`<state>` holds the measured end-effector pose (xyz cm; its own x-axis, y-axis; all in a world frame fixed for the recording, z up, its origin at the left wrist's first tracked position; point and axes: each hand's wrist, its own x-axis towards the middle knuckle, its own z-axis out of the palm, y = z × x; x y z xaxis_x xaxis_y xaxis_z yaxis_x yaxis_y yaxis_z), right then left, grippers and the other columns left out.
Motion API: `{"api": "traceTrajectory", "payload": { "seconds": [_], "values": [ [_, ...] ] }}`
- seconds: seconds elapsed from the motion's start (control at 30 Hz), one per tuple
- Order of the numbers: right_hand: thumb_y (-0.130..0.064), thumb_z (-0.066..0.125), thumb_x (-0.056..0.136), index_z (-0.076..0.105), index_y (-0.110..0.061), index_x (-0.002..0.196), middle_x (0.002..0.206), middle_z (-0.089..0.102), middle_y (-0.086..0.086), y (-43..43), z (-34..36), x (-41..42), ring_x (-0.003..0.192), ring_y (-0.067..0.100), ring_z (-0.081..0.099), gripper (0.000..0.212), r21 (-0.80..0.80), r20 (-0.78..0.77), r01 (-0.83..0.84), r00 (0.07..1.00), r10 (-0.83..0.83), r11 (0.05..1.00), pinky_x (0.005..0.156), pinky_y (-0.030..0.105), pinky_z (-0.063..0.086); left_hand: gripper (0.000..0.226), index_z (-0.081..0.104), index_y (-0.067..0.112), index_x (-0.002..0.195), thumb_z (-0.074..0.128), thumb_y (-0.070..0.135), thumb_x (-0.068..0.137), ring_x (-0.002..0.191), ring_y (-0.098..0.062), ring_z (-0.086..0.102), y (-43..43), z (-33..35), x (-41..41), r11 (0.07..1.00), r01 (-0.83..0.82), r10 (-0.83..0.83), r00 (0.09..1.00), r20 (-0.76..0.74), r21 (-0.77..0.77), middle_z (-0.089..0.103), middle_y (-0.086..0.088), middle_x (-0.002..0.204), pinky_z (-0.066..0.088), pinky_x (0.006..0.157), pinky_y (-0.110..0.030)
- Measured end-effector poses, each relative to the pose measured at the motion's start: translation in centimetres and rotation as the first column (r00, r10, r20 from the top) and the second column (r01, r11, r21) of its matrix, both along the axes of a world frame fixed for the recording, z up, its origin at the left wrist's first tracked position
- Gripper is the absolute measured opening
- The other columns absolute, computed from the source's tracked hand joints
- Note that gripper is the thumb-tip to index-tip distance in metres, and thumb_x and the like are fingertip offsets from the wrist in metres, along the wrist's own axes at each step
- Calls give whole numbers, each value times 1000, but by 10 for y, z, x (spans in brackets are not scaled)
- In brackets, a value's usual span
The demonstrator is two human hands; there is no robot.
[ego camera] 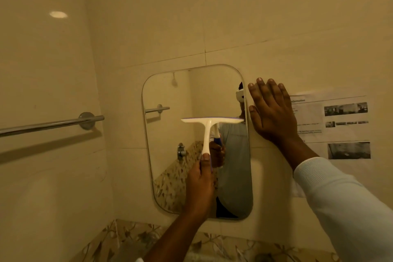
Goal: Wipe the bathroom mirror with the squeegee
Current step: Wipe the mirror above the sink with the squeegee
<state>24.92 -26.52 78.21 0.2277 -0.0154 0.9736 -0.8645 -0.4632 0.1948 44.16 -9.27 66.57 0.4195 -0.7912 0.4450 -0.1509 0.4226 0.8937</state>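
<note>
Here the squeegee (pixel 209 125) stands upright above the left hand's (pixel 201 178) grip.

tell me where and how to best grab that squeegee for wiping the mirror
Grip the squeegee by the lower end of its narrow white stem, coming from below, as the left hand does now. The T shape puts the wide blade on top, lying across the mirror, so a low grip with the thumb along the stem keeps the hand clear of the glass.
</note>
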Motion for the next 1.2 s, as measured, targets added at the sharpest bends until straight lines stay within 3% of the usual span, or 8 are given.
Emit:
{"api": "traceTrajectory", "payload": {
  "seconds": [0.23, 0.47, 0.7, 0.9, 1.03, 1.1, 1.2],
  "values": [
    [-49, 28, 106, 22, -20, 164, 171, 24, 12, 0, 0, 0, 159, 33, 16, 65, 5, 2, 23, 1000, -23, 1000, 130, 49, 8, 51, 54, 17, 75, 47, 66, 85, 41, -7, 34, 7, -71, 9, 992, 42, -28, 993, -118, 122, 42, 5, 54, 27, 40, -23],
    [-58, 28, 105, 18, -21, 166, 173, 13, 11, 2, 1, 1, 160, 33, 10, 72, 21, 29, 76, 997, -77, 997, 129, 52, 8, 43, 58, 10, 77, 51, 44, 103, 40, -10, 33, 4, -123, 18, 964, -21, 72, 980, -185, 264, 40, -2, 54, 27, 40, -26],
    [-59, 20, 107, -1, -19, 166, 174, -5, 11, 0, 8, 6, 161, 34, -5, 75, 151, 212, 92, 970, -123, 984, 129, 56, 3, 38, 58, 3, 80, 52, 31, 106, 42, -13, 31, 12, -144, 17, 950, -20, 102, 962, -252, 310, 37, -2, 54, 26, 41, -25],
    [-66, 20, 103, -8, -18, 165, 173, -12, 13, 0, 12, 4, 160, 37, -10, 84, 189, 146, 113, 979, -142, 975, 127, 60, 4, 40, 62, 4, 80, 54, 34, 105, 42, -15, 36, 11, -158, 18, 932, -47, 143, 959, -246, 360, 40, 1, 52, 29, 45, -27],
    [-67, 22, 102, -7, -18, 166, 173, -13, 14, 1, 11, 3, 159, 38, -9, 86, 201, 139, 115, 980, -144, 973, 127, 60, 5, 31, 69, 16, 90, 50, 34, 107, 43, -10, 46, 15, -171, 21, 911, -53, 143, 971, -192, 410, 48, 8, 50, 40, 50, -25],
    [-68, 23, 101, -6, -20, 166, 173, -11, 12, 0, 11, 1, 160, 38, -6, 86, 200, 130, 118, 981, -146, 973, 128, 58, 7, 29, 70, 5, 90, 54, 24, 106, 43, -17, 44, 11, -166, 21, 928, -69, 192, 931, -310, 367, 48, -3, 51, 35, 51, -27],
    [-73, 22, 98, -3, -26, 166, 174, -6, 8, 0, 11, -10, 160, 35, 0, 87, 184, 89, 129, 985, -148, 974, 127, 51, 5, 35, 67, 8, 73, 57, 19, 104, 50, -21, 46, 14, -151, 9, 933, -99, 212, 928, -308, 345, 50, -11, 52, 36, 60, -32]
  ]
}}
